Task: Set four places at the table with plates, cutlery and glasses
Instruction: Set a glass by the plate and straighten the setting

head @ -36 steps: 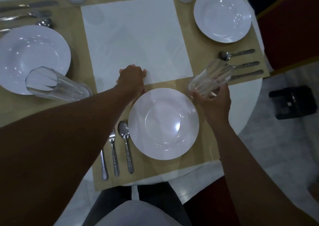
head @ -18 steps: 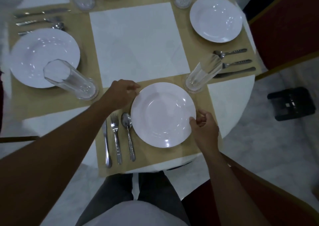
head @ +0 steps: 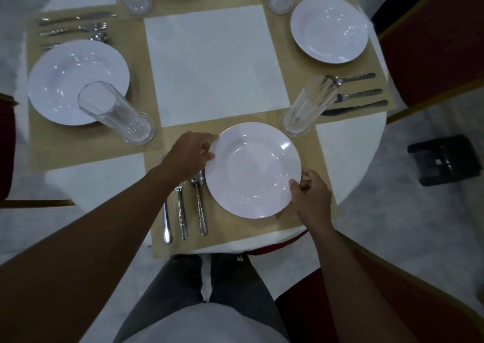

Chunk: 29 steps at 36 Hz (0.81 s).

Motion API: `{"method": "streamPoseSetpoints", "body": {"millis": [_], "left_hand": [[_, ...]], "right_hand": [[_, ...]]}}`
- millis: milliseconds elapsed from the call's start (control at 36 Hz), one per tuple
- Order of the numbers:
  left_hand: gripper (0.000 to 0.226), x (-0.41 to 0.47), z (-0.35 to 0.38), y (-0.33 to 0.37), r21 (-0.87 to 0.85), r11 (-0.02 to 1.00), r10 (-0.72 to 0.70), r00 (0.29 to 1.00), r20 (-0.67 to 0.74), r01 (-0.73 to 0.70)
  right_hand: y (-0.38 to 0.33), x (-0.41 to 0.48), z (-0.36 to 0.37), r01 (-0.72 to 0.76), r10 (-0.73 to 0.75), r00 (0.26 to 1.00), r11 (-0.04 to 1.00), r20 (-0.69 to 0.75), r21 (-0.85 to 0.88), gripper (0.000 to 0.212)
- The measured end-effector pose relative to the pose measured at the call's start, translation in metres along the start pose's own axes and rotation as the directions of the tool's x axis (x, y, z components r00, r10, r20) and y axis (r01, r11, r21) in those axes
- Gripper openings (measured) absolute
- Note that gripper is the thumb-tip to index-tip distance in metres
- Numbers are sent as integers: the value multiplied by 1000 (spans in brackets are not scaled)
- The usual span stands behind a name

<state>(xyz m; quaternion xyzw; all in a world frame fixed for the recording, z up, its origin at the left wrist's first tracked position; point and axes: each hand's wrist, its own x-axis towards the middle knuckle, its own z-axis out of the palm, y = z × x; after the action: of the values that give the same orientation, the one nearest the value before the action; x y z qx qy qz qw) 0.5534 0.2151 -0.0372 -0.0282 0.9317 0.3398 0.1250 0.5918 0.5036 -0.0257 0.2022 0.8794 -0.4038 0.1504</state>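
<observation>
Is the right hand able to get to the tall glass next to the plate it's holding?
Probably yes. The right hand grips the near plate at its right rim, and the glass stands just beyond that plate on the same side, with only bare placemat between. It would have to let go of the plate first.

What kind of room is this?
Probably a dining room or a banquet hall: a round table laid with white plates, cutlery and tall glasses, with red, gold-edged chairs around it.
</observation>
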Motion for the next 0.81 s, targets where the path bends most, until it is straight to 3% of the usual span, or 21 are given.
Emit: {"method": "streamPoseSetpoints", "body": {"millis": [472, 639, 722, 806], "left_hand": [[46, -3, 10, -4, -11, 1000, 20, 1000, -12, -20], [44, -20, 0, -18, -11, 999, 34, 993, -111, -36], [40, -39, -10, -32, -60, 997, 28, 987, -157, -38], [38, -62, -17, -58, -43, 999, 13, 986, -166, -21]], "right_hand": [[1, -5, -8, 1, -1, 1000, 1000, -18, -26, 38], [-4, -17, 4, 67, -67, 967, 998, -244, -11, 41], [-11, -31, 18, 209, -205, 935, 978, -288, -18, 33], [-21, -47, 39, 402, -405, 884, 914, -233, -62, 27]]}}
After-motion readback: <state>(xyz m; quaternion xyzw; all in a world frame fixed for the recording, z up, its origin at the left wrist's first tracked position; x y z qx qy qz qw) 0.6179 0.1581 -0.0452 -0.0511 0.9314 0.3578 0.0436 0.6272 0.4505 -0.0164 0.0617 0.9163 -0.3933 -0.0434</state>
